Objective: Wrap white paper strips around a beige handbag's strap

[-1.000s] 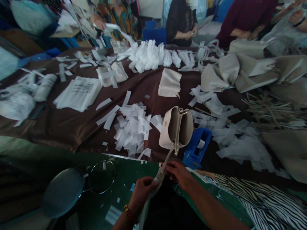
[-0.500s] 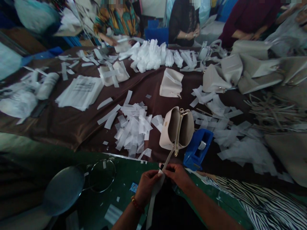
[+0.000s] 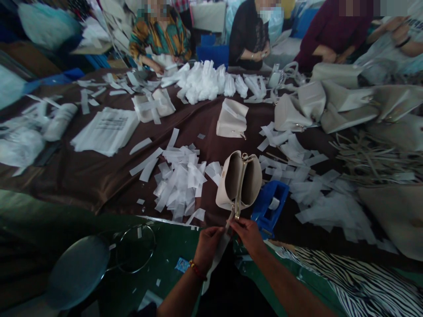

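Hands are seen close together at the near table edge. The left hand (image 3: 207, 243) and the right hand (image 3: 248, 234) are each pinched on a pale strap (image 3: 220, 253) just below the cream handbag (image 3: 238, 180), which is stood open on the brown cloth (image 3: 82, 171). Since a second ago, both hands have been moved up the strap, nearer the bag. White paper strips (image 3: 180, 176) are scattered to its left; a blue tape dispenser (image 3: 269, 203) is set just to its right. More bags (image 3: 330, 103) are piled far right, and seated co-workers (image 3: 251, 35) are ranged along the far side.
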A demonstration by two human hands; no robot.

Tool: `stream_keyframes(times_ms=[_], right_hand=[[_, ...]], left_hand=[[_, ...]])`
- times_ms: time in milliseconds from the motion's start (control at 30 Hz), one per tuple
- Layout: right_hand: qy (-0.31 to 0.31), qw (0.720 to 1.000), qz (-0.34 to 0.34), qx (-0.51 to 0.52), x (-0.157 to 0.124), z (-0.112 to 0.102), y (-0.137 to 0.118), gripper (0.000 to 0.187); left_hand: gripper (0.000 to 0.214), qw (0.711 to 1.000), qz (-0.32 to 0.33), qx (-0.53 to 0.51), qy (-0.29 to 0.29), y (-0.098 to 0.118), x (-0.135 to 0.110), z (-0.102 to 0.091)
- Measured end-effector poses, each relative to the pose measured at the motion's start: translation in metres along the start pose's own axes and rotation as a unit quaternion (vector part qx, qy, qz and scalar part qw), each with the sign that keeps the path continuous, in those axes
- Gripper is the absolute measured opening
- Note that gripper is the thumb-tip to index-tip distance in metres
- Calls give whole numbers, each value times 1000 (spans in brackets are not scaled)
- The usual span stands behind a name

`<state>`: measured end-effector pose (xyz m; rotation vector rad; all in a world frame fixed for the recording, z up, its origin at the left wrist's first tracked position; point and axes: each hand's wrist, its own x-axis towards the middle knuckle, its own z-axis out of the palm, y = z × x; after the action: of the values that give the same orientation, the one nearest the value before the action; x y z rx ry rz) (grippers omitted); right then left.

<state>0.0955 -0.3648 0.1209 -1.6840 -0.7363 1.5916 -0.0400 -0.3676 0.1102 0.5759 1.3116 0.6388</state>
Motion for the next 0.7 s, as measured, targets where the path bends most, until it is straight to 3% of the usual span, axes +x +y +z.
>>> stream_keyframes(times_ms=[100, 267, 367, 533, 700], right_hand=[[-11, 998, -43, -41, 5, -4, -1, 42], [106, 986, -93, -84, 14, -10, -5, 46], [133, 979, -146, -58, 17, -9, -6, 45], [126, 990, -63, 25, 21, -2, -7, 40], [93, 988, 22, 118, 17, 4, -16, 36]], left_hand=[[42, 999, 26, 0, 34, 4, 13, 11], [44, 998, 55, -7, 42, 13, 29, 24], [48, 998, 60, -13, 34, 13, 29, 26], [46, 997, 12, -62, -39, 3, 14, 28], [41, 961, -84, -251, -78, 2, -4, 34]])
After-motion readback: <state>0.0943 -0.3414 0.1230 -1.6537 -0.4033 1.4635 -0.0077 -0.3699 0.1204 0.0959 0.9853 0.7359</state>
